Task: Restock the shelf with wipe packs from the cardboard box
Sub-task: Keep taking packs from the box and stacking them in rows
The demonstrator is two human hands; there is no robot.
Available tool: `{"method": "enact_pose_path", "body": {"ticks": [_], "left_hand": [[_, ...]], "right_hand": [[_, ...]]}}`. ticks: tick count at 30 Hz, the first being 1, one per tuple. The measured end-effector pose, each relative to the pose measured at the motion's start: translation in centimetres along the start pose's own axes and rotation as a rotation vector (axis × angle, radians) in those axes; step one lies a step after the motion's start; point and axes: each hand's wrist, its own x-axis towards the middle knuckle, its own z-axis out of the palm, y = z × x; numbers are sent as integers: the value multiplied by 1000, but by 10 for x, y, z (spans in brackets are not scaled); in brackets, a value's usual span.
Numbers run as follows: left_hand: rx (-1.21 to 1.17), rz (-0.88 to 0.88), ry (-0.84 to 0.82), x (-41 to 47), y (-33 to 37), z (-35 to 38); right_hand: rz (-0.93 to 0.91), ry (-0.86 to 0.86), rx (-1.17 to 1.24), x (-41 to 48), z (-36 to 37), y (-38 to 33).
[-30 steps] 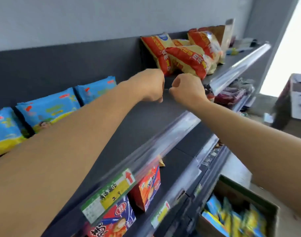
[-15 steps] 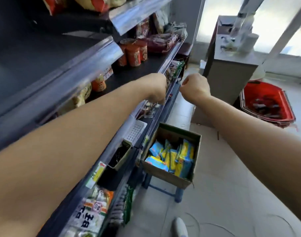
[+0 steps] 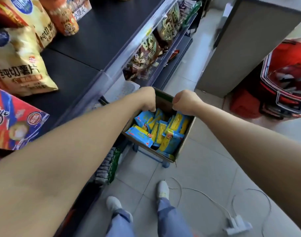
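Both hands hang over the cardboard box (image 3: 164,100), fingers curled under. The left hand (image 3: 147,100) is at the box's 11 o'clock corner and the right hand (image 3: 184,101) at its 1 o'clock corner. Knuckles hide the fingertips, so I cannot tell whether either hand has hold of a pack.

The wipe packs (image 3: 163,132) fill the box just below both hands. About eight show; they overlap, so the exact count is uncertain. Each is blue film with a yellow panel and a small red mark. Most stand on edge, leaning against each other.

Edges: the one box rests on a blue stool (image 3: 165,164). Its 9 o'clock side sits close to the lower shelf fronts. Tile floor (image 3: 206,159) borders it from 2 to 6 o'clock.

The dark shelf (image 3: 88,41) with its clear edge strip (image 3: 132,36) lies at 10–12 o'clock. A grey counter (image 3: 232,48) stands at 1 o'clock and red baskets (image 3: 286,69) at 3. Two white shoes (image 3: 163,187) are at 6, a white cable (image 3: 206,195) at 5.
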Motion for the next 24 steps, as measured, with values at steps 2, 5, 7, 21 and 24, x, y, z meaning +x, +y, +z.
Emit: {"method": "enact_pose_path", "body": {"ticks": [2, 5, 7, 21, 24], "left_hand": [[-49, -59, -17, 18, -14, 24], [-130, -147, -31, 40, -38, 56], [-153, -186, -32, 53, -52, 76], [-49, -311, -35, 106, -97, 174], [46, -311, -41, 112, -100, 182]], "right_hand": [[1, -74, -29, 13, 22, 12], [39, -178, -12, 32, 54, 31], [45, -227, -57, 43, 74, 41], [46, -360, -301, 88, 165, 91], [62, -375, -304, 92, 176, 95]]}}
